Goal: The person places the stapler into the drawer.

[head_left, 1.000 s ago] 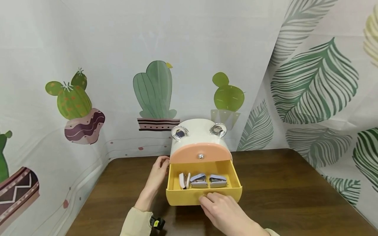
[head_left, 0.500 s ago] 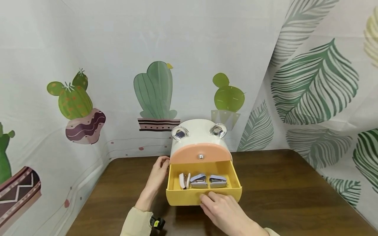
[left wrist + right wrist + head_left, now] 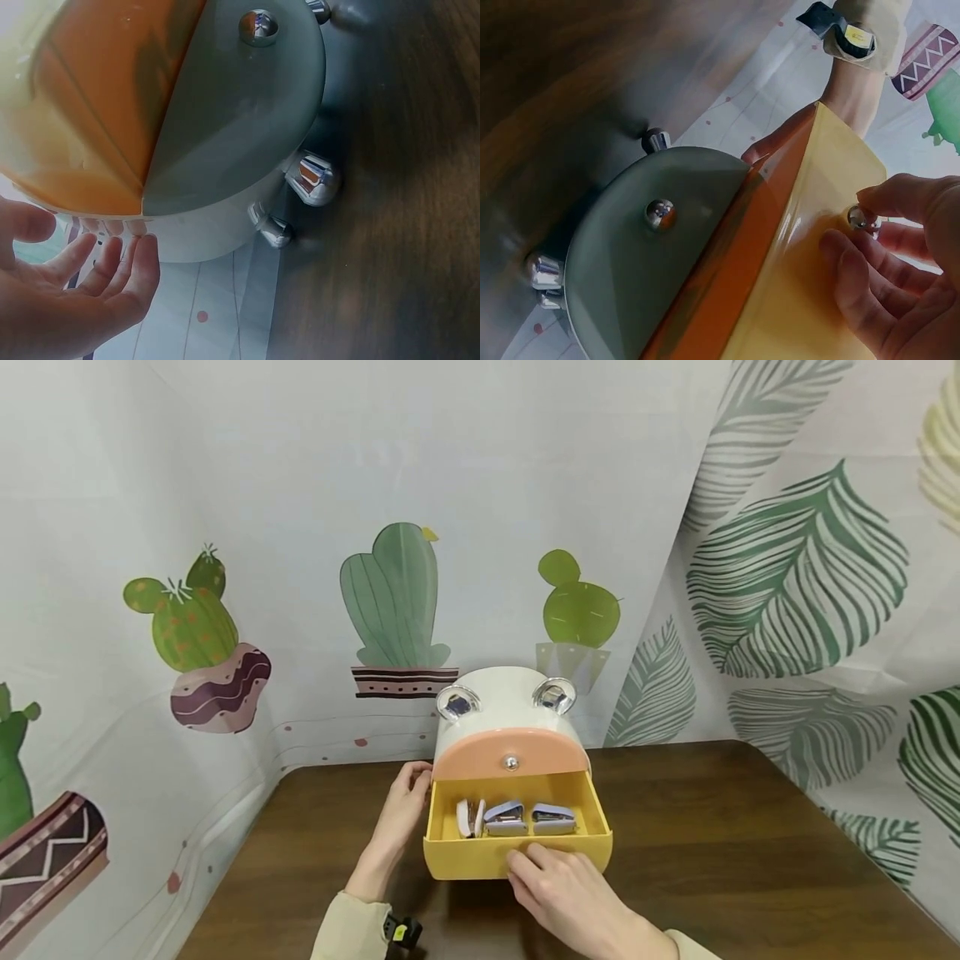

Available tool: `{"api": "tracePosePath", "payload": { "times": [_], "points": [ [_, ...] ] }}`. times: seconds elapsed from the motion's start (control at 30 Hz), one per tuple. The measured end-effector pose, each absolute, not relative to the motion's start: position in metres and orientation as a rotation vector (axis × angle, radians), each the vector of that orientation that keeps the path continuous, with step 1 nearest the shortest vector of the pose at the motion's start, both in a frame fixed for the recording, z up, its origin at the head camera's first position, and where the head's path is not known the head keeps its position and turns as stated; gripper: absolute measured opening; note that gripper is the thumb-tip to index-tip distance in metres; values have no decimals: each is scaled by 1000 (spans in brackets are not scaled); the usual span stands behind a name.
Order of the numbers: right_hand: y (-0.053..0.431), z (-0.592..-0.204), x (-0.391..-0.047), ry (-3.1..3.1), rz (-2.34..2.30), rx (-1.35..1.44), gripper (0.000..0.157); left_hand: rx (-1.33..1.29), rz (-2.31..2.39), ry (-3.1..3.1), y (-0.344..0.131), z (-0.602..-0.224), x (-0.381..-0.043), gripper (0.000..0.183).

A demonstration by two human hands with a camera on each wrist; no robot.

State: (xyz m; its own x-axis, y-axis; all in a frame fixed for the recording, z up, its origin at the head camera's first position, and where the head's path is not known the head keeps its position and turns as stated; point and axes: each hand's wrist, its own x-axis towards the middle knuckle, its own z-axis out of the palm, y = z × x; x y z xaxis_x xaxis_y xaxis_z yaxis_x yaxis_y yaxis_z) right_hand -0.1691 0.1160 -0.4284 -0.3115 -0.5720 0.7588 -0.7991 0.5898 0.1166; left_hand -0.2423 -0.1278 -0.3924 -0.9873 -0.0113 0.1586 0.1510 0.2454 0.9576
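A rounded white storage box (image 3: 498, 697) stands on the table, its yellow drawer (image 3: 468, 860) pulled out. Inside the drawer lie a white mini stapler (image 3: 463, 820) and two blue-grey mini staplers (image 3: 506, 825). At the drawer front, my right hand (image 3: 566, 889) pinches a small silver knob (image 3: 857, 217) between thumb and fingers. My left hand (image 3: 401, 806) is at the box's left side, loosely bent fingertips (image 3: 146, 251) right at its white wall. Above the drawer is a peach front panel (image 3: 480, 756) with its own knob. Below it, a grey-green panel (image 3: 626, 262) shows in both wrist views.
The dark wooden table (image 3: 697, 835) extends to both sides of the box. Silver feet (image 3: 313, 180) hold the box up. Behind it hangs a white cloth (image 3: 292, 527) printed with cacti and leaves. A black wrist device (image 3: 402, 932) sits by the left sleeve.
The yellow drawer has slid very slightly back toward the box, with my right hand still on its knob. My left hand keeps its place, and the head view has shifted a little.
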Motion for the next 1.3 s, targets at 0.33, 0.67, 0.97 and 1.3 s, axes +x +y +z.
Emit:
{"api": "tracePosePath", "payload": {
  "times": [0.33,0.67,0.97,1.3],
  "points": [
    [112,-427,-183,-2004,295,1068,23,-130,-1882,-2353,-133,-411,-257,26],
    [108,-426,-205,-2002,232,1084,14,-106,-1785,-2366,-140,-426,-265,28],
    [105,-428,-224,-2032,199,1089,18,-97,-1782,-2380,-143,-420,-263,27],
    [114,-430,-240,-2047,192,1073,12,-120,-1822,-2385,-128,-388,-238,25]
  ]
}}
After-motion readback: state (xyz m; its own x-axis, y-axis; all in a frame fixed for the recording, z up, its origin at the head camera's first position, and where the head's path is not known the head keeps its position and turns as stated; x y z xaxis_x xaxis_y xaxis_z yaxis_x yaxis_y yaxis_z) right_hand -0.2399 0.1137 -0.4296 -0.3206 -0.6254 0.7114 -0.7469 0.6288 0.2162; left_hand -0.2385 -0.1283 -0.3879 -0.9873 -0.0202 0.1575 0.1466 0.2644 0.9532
